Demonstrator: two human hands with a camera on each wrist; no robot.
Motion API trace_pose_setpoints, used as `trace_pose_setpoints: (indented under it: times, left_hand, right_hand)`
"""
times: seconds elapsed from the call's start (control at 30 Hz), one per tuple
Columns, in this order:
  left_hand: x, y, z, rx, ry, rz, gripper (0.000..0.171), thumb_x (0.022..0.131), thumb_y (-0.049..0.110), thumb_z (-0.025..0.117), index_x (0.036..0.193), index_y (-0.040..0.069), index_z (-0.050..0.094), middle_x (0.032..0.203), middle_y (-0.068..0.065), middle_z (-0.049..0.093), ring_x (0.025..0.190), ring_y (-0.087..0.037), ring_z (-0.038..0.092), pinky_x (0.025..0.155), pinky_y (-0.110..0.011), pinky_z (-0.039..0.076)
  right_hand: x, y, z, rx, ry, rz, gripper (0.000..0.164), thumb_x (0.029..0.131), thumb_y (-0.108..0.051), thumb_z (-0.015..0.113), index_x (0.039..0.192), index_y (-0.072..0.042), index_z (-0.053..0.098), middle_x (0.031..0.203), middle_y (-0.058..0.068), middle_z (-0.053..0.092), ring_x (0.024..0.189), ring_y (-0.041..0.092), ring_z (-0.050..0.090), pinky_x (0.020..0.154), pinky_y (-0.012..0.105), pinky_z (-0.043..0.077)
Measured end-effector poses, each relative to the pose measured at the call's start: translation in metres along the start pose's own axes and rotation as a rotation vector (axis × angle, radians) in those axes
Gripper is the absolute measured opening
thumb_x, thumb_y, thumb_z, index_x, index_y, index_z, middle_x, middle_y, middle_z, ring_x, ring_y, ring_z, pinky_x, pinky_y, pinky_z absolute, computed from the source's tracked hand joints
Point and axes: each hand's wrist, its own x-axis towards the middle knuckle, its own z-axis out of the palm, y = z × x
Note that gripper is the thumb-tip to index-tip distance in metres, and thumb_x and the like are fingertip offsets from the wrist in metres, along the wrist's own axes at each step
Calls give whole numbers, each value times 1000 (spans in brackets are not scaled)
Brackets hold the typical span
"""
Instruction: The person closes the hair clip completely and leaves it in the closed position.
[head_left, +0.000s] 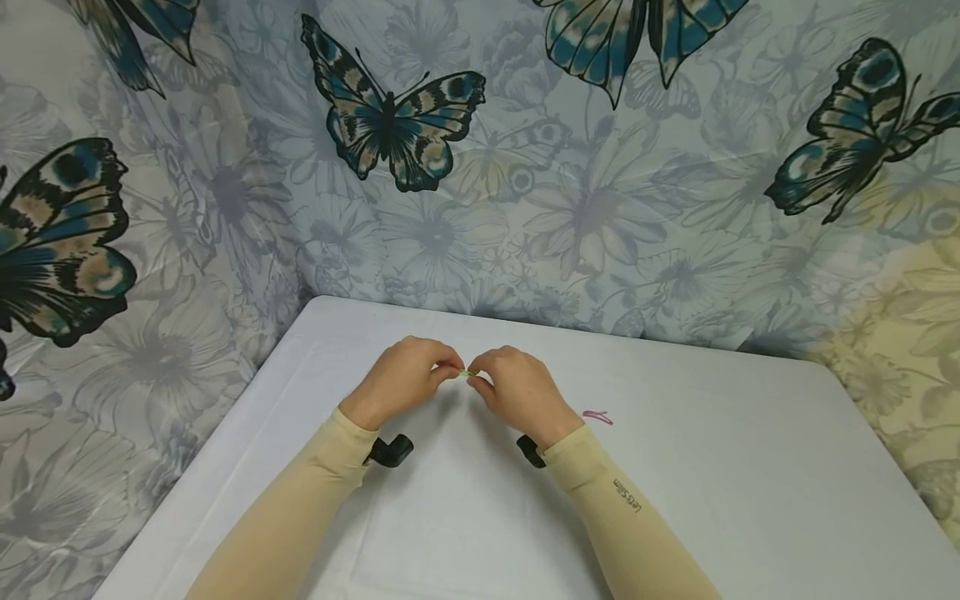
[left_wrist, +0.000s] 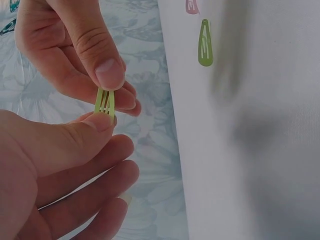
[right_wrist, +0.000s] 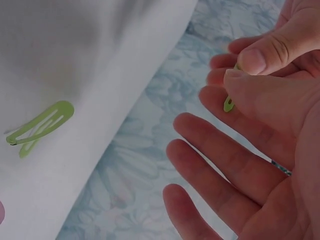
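The left hand (head_left: 401,379) pinches one end of a green hair clip (left_wrist: 104,102) between thumb and fingertips. Held above the table (head_left: 712,483), the clip lies between the hands, its long axis spanning left to right from pinch to pinch. The right hand (head_left: 522,389) pinches the other end. Further right, a pink clip (head_left: 597,415) lies lengthwise roughly left to right; the wrist views show another green clip (right_wrist: 64,108) on the table.

On the white table (head_left: 750,500) lie a green hair clip (left_wrist: 205,58) and, apparently, a pink clip (head_left: 597,415).
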Motion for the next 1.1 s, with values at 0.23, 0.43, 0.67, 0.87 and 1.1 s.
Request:
trace_pose_setpoints:
  times: [0.23,0.43,0.67,0.87,1.1]
  left_hand:
    - [0,1,0,-3,-2,7,10,99,16,80,107,17,85,104,6,83,96,-13,75,84,-37,62]
    - [0,-1,1,-1,8,27,10,99,15,80,107,16,85,103,5,83,96,-14,76,85,-37,62]
    - [2,-4,2,4,16,44,10,100,15,79,107,16,85,103,5,83,96,-14,76,86,-37,63]
    - [2,-4,3,-1,19,52,11,99,15,79,108,16,86,104,5,83,97,-13,77,86,-36,63]
    - [1,-3,2,0,24,53,12,99,14,80,109,15,86,105,4,84,98,-15,78,86,-36,64]
  right_hand:
    - [-1,1,-2,5,-2,-4,11,101,-20,78,109,-15,84,110,-1,83,107,23,76,88,43,64]
    - [-1,1,-2,9,1,-12,11,101,-19,78,109,-16,84,109,-2,83,107,22,75,88,42,63]
    - [-1,2,-2,-3,34,-56,9,101,-18,78,107,-16,84,106,-3,84,102,21,76,85,40,64]
    - [-1,5,-1,-8,50,-74,8,101,-18,78,106,-17,84,105,-4,84,101,20,77,84,39,64]
    - [0,5,-2,-8,45,-79,9,101,-18,78,107,-16,85,105,-3,84,101,20,77,83,39,64]
